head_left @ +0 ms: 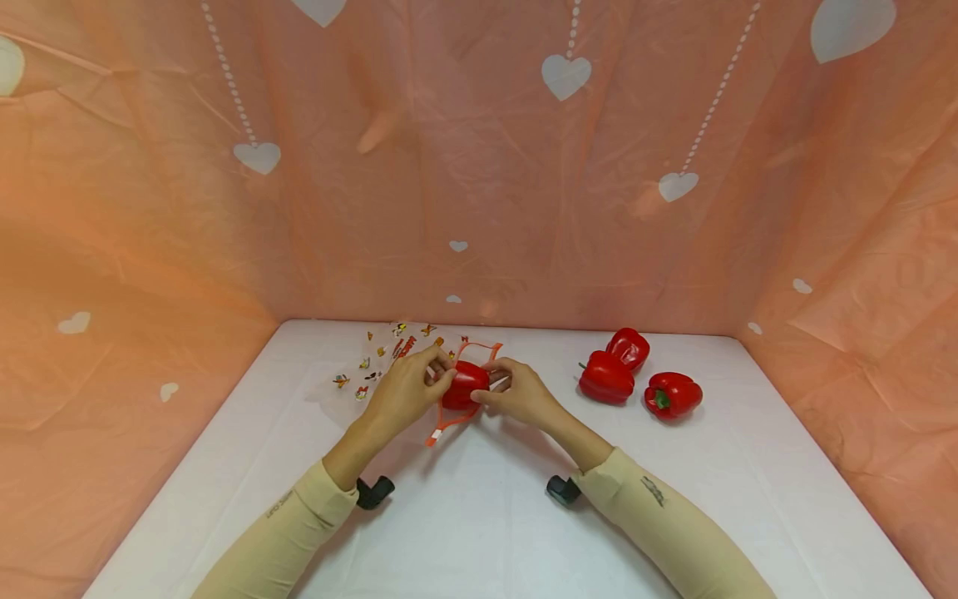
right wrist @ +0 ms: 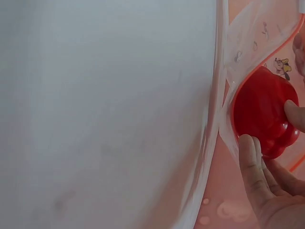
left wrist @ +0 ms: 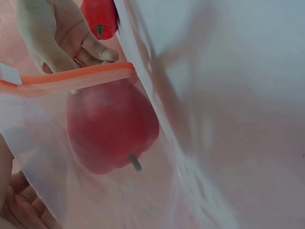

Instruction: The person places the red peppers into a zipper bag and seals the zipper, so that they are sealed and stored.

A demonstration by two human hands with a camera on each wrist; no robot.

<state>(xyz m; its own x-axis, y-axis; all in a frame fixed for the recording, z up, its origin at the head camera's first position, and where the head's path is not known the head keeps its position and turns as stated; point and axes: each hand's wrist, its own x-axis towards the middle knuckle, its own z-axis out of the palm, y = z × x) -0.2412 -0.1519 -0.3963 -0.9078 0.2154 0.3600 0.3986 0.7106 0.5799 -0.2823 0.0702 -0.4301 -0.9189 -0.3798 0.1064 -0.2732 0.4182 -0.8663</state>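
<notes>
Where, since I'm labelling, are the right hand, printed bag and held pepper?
Right hand (head_left: 525, 394): head view, back of hand.
Printed bag (head_left: 383, 353): head view, patterned wall.
Held pepper (head_left: 466, 386): head view, glossy side.

The head camera is looking forward and down from above, sitting far enough back to be taking in the white table (head_left: 479, 507) and the pink backdrop (head_left: 479, 183). The left wrist camera is facing the red pepper (left wrist: 114, 129) closely through the clear bag (left wrist: 40, 143); the right wrist camera, also near, is facing its uncovered end. Both wrist pictures are lying sideways, and all three views are sharing pepper, bag, left hand (head_left: 412, 387) and right hand (head_left: 524, 393)
</notes>
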